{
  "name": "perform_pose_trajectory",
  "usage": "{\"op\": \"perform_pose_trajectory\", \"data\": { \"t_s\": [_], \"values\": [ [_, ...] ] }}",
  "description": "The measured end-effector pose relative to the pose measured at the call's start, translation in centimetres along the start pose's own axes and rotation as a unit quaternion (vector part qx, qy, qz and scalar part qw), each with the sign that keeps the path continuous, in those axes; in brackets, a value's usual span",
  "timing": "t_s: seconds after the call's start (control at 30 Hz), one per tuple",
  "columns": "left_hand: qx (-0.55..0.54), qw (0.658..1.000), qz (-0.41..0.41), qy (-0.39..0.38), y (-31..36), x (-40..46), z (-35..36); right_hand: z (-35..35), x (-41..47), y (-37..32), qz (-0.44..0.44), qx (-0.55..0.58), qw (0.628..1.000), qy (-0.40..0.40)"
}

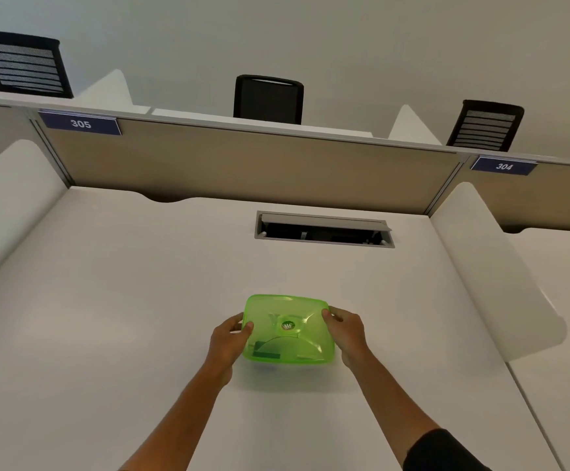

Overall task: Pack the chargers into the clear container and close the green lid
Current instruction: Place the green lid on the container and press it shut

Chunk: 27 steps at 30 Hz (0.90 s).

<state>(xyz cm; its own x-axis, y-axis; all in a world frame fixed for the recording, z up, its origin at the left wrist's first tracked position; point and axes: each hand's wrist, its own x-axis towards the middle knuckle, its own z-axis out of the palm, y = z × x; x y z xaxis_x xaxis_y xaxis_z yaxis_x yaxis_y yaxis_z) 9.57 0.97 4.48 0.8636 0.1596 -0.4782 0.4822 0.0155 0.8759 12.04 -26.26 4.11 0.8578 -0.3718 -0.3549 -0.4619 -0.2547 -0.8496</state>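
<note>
A translucent green lid (288, 329) with a round sticker at its middle covers the clear container on the white desk (107, 300). The container itself is almost wholly hidden beneath the lid. Dim dark shapes show through the green plastic near its front left; I cannot tell what they are. My left hand (227, 343) grips the lid's left edge, thumb resting on top. My right hand (346, 329) grips the right edge the same way. No charger lies loose on the desk.
An open cable hatch (324, 229) is set into the desk behind the container. White side dividers (501, 266) and a beige back partition (243, 164) bound the desk. Black chairs (268, 100) stand beyond the partition.
</note>
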Motion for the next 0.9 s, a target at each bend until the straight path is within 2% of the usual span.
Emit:
{"op": "perform_pose_trajectory", "data": {
  "t_s": [0.23, 0.4, 0.6, 0.9],
  "values": [
    [0.029, 0.998, 0.006, 0.062, 2.5, 3.2, 3.0, 2.3, -0.4, 0.7, 0.005, 0.044, 0.997, 0.06],
    [0.071, 0.992, 0.007, 0.109, 3.3, 4.1, 3.7, 3.5, -1.1, 1.0, -0.005, -0.068, 0.989, 0.132],
    [0.104, 0.987, 0.01, 0.121, 3.2, 4.8, 3.8, 3.8, -1.0, 1.2, -0.031, -0.12, 0.979, 0.161],
    [0.065, 0.989, 0.004, 0.13, 2.6, 5.3, 3.8, 4.0, -1.0, 1.2, -0.035, -0.123, 0.976, 0.175]
  ]
}}
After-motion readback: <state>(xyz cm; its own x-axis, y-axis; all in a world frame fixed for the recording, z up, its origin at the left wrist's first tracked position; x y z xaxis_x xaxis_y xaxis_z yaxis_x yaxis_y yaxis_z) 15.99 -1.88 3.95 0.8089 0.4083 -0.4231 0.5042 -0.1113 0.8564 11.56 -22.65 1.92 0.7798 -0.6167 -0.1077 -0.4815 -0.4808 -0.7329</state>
